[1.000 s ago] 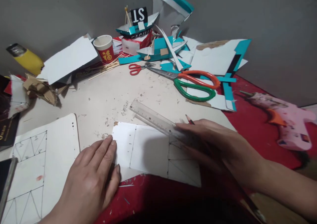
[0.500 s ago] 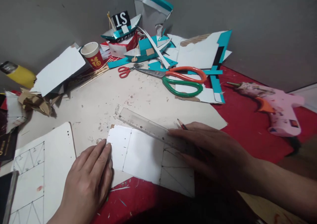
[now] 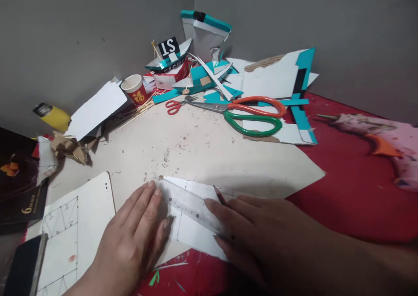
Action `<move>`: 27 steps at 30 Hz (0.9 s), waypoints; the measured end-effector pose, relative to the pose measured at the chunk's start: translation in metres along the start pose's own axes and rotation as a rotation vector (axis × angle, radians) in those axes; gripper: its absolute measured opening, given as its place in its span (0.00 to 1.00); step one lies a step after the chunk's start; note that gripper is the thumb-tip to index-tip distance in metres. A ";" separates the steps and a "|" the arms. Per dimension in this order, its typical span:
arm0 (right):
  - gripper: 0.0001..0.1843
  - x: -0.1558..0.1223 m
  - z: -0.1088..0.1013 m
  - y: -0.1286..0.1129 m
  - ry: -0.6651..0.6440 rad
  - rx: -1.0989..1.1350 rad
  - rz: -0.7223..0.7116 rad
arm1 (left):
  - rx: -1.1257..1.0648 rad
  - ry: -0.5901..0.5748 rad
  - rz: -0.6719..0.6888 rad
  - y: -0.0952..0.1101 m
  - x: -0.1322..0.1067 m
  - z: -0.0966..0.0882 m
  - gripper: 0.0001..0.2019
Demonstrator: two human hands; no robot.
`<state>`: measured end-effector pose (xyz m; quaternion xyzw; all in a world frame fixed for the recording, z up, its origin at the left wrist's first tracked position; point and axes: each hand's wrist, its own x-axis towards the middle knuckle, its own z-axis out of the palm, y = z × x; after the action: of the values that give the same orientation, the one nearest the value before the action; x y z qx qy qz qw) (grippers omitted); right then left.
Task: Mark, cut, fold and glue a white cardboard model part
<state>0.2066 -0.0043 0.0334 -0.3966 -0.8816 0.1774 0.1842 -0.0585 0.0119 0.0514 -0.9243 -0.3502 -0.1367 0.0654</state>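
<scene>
The ruler [image 3: 186,205] has slid farther onto the card [image 3: 192,236], seemingly for aligning; the right hand [image 3: 257,226] grips it and the pencil [image 3: 220,195], the left hand [image 3: 130,230] rests, fingers extended. Marking calls for steadiness.

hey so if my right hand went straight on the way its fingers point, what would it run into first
Probably your left hand, across the white card from your right hand, though one view leaves the depth between them unclear.
</scene>
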 end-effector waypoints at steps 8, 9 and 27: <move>0.24 -0.004 0.011 -0.004 0.033 -0.164 -0.069 | -0.015 -0.086 0.035 -0.011 -0.006 0.025 0.23; 0.25 -0.008 0.009 -0.002 0.041 -0.169 -0.073 | -0.015 -0.091 0.038 -0.011 -0.006 0.025 0.24; 0.40 -0.056 0.005 0.061 0.059 0.018 0.021 | -0.112 -0.148 -0.042 -0.004 -0.007 0.021 0.27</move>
<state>0.2770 -0.0101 -0.0094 -0.4091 -0.8701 0.1753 0.2118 -0.0621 0.0153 0.0293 -0.9265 -0.3653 -0.0888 -0.0153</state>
